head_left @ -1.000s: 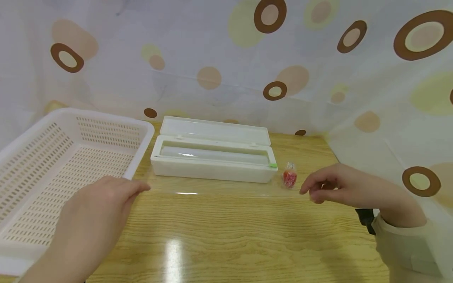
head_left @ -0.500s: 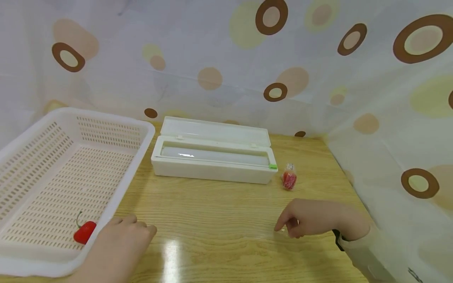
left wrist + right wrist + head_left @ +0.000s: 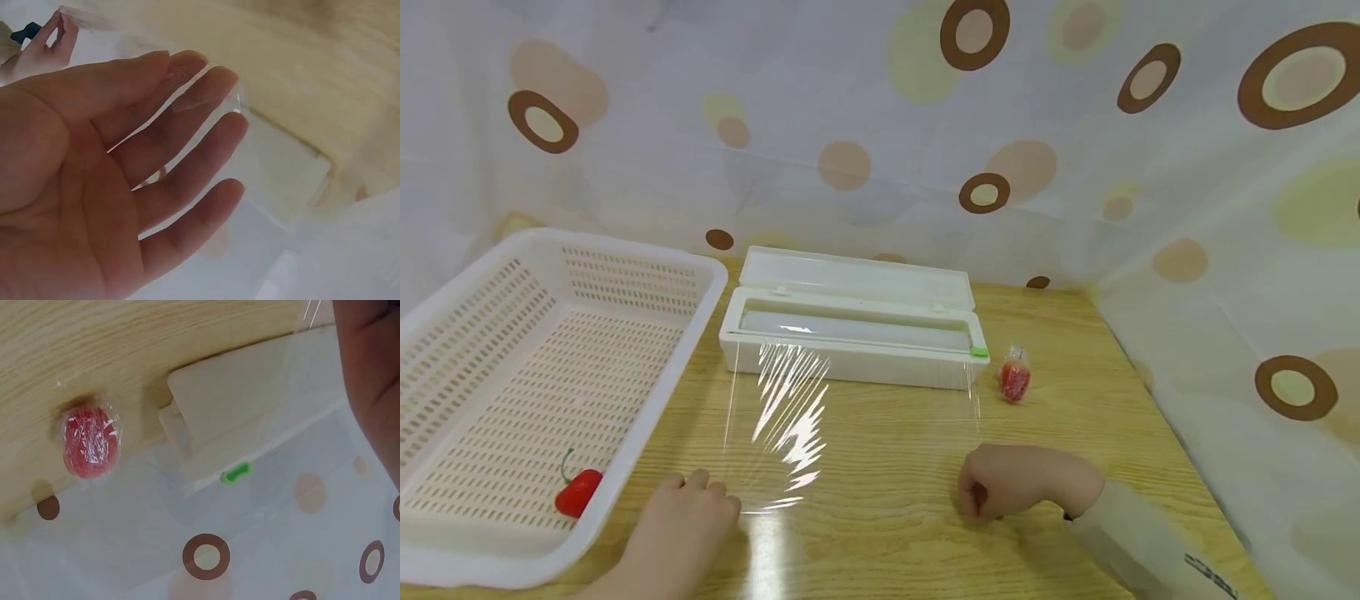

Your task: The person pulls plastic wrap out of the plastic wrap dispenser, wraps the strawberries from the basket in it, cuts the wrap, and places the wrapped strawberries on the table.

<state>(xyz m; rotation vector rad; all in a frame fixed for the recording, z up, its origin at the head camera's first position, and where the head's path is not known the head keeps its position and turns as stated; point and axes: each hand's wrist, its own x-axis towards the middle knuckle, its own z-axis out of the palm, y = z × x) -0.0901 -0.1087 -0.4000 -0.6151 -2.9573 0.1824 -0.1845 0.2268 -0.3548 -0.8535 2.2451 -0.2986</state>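
Observation:
A sheet of clear cling film (image 3: pixel 801 442) stretches from the white dispenser box (image 3: pixel 850 367) toward me, with bright creases on its left side. My left hand (image 3: pixel 681 525) pinches the near left corner of the film between thumb and index finger. In the left wrist view, the other fingers of the left hand (image 3: pixel 156 150) spread out, with film lying over the fingertips. My right hand (image 3: pixel 1011 483) grips the near right corner, fingers curled. Only part of the right hand (image 3: pixel 372 375) shows in the right wrist view. A film roll (image 3: pixel 857 327) lies inside the box, whose lid (image 3: pixel 857 277) stands raised.
A white perforated basket (image 3: pixel 700 308) stands at the left, a red pepper (image 3: pixel 578 493) inside it near the front. Right of the box lies a red item wrapped in film (image 3: pixel 1015 379). A green slider (image 3: pixel 235 472) sits at the box's end. A patterned curtain (image 3: pixel 842 125) hangs behind.
Both hands have come down toward the near side of the table, the right hand also moving left. The film between them now shows as a taut sheet. The pepper has come into view.

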